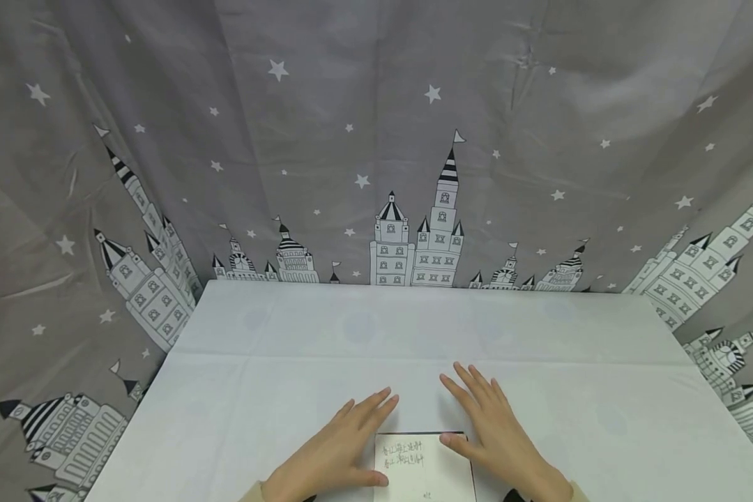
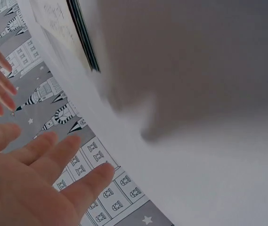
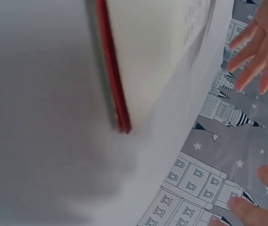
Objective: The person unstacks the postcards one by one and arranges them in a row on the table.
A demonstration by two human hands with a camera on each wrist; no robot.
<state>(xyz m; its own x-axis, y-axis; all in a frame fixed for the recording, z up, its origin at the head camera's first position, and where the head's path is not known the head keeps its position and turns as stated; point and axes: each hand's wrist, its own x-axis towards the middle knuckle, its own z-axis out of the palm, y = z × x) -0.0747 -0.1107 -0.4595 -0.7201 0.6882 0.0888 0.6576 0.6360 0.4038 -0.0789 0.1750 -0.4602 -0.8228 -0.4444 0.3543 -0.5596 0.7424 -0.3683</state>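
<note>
An open notebook lies at the near edge of the table, two lines of handwriting on its cream page. My left hand is at its left side, fingers spread and the thumb reaching over the page's left part. On the opposite side my right hand has its fingers extended, with the thumb overlapping the upper right corner. Neither hand grips anything. In the right wrist view a red cover edge runs along the notebook; the left wrist view shows a dark green edge.
A white cloth with faint creases covers the table. Grey curtains printed with stars and castles hang behind it and along both sides. Shadows of the hands fall on the cloth beside the notebook.
</note>
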